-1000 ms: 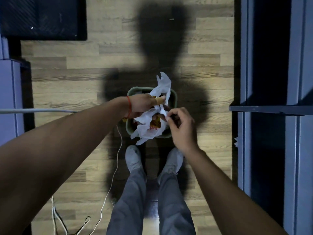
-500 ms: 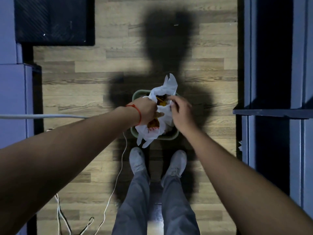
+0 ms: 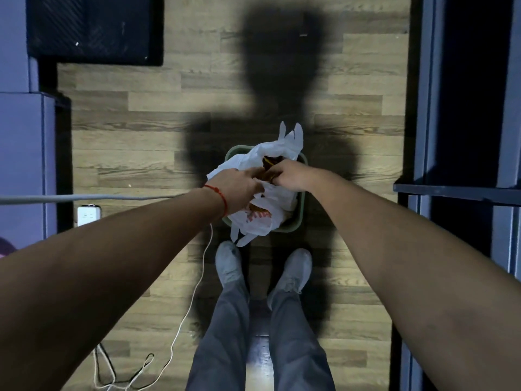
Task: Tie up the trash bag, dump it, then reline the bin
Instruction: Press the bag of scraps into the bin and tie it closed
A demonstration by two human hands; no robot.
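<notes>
Fingers (image 3: 255,175) of the left hand (image 3: 239,187) curl into one edge of the crumpled white plastic trash bag (image 3: 279,149). Those of the right hand (image 3: 291,176) are curled tight on the opposite edge, and the two hands nearly meet over the bag's open mouth. The bag sits inside the small green plastic bin (image 3: 299,218), its loose flaps hanging over the bin's rim. The bin stands on the wood-plank floor (image 3: 141,153), just ahead of two grey shoes (image 3: 229,263). A thin white cable (image 3: 197,283) trails left of the bin.
</notes>
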